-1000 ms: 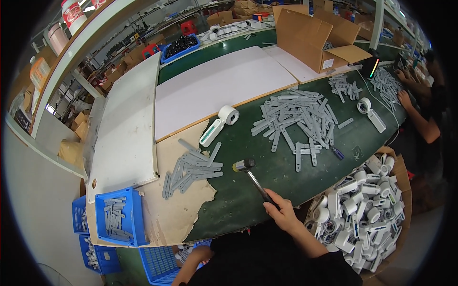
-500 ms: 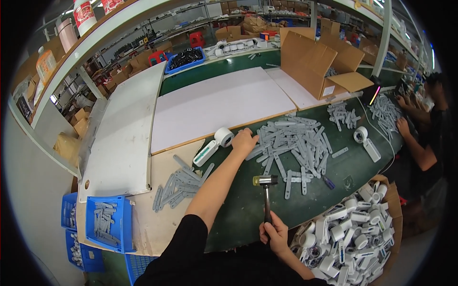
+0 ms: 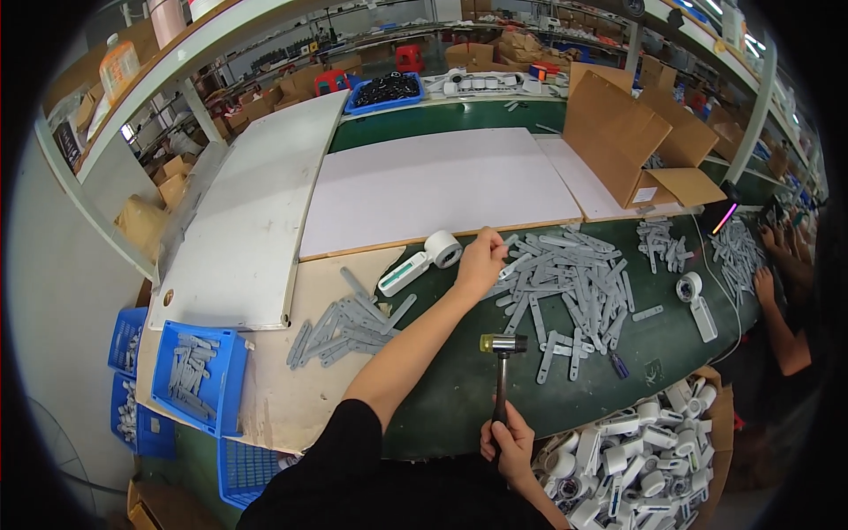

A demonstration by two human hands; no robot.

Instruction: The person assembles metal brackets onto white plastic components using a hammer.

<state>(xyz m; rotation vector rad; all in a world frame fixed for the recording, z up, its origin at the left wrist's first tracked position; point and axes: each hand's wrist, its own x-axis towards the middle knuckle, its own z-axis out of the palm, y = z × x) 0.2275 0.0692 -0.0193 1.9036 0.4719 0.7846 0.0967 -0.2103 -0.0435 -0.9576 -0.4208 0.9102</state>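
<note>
Clock is centred on the mallet head, 12 pointing away from the wearer.

Right hand [image 3: 510, 439], at 6: fingers clamped around the handle of the mallet [image 3: 503, 362]. Shaft stands roughly along the 6–12 line; head lies crosswise, yellow face toward 9, black face toward 3. Mallet appears above the green worktop [image 3: 442, 397]; contact cannot be told.

Left hand [image 3: 481, 261], between 11 and 12: arm stretched forward, fingers bent and close together at the near-left edge of the large pile of grey strips [image 3: 574, 283]. Strip ends show right beside the fingertips; whether one is pinched cannot be told.

Large pile: flat, elongated pieces heaped in all directions, between 1 and 2. White handheld device [image 3: 420, 265], round head and straight handle: between 10 and 11, lying just beside the left hand, head toward it. Second white device [image 3: 700, 311]: between 2 and 3, well apart.

Smaller heap of grey strips [image 3: 349, 327]: between 9 and 10, mostly on a beige sheet [image 3: 265, 389]. Blue basket [image 3: 231, 389] with more strips: between 8 and 9.

Dark-handled screwdriver [image 3: 619, 365]: between 3 and 4, near the large pile. Carton [image 3: 723, 433] filled with white devices: between 4 and 5, beside the worktop edge. Co-worker's hand [image 3: 765, 284]: between 2 and 3, at the far side.
</note>
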